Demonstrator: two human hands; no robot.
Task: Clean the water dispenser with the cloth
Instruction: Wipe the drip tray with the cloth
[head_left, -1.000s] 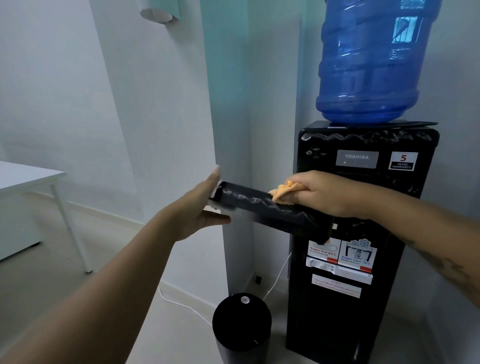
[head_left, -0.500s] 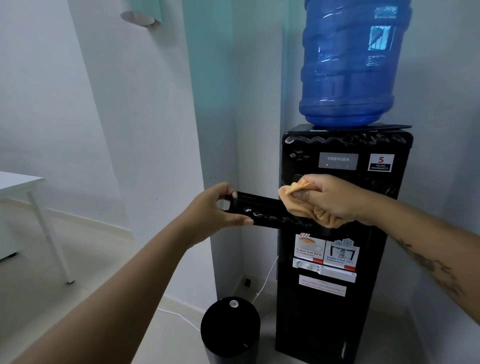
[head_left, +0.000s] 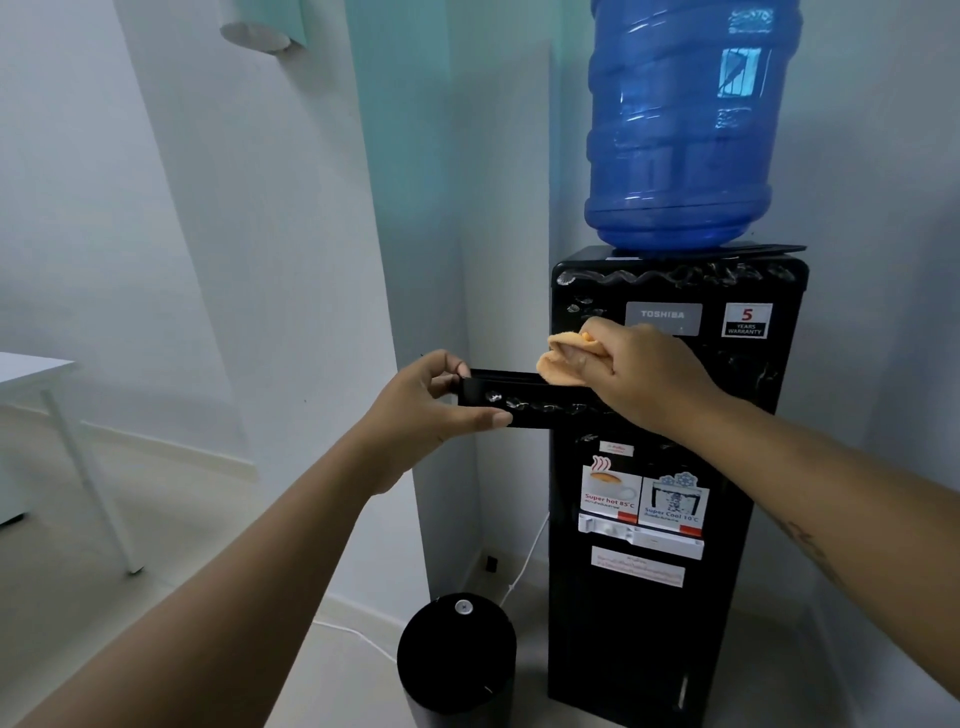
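A black water dispenser (head_left: 649, 613) stands in the corner with a blue bottle (head_left: 680, 124) on top. In front of its upper face I hold a long black drip tray (head_left: 530, 402) level. My left hand (head_left: 426, 402) grips the tray's left end, thumb underneath and fingers over the top. My right hand (head_left: 644, 371) clutches a bunched orange cloth (head_left: 558, 358) and presses it on the tray's top edge near the right end. Pale smears show on the tray's front and on the dispenser's upper panel.
A black round bin (head_left: 457, 654) stands on the floor left of the dispenser, with a white cable (head_left: 524, 561) running down behind it. A white wall column (head_left: 291, 260) is close on the left. A white table (head_left: 36, 374) sits at the far left.
The tray has levelled out from a tilt and my left hand now grips its end instead of propping it. The cloth hand shifted left and up to the tray's top edge.
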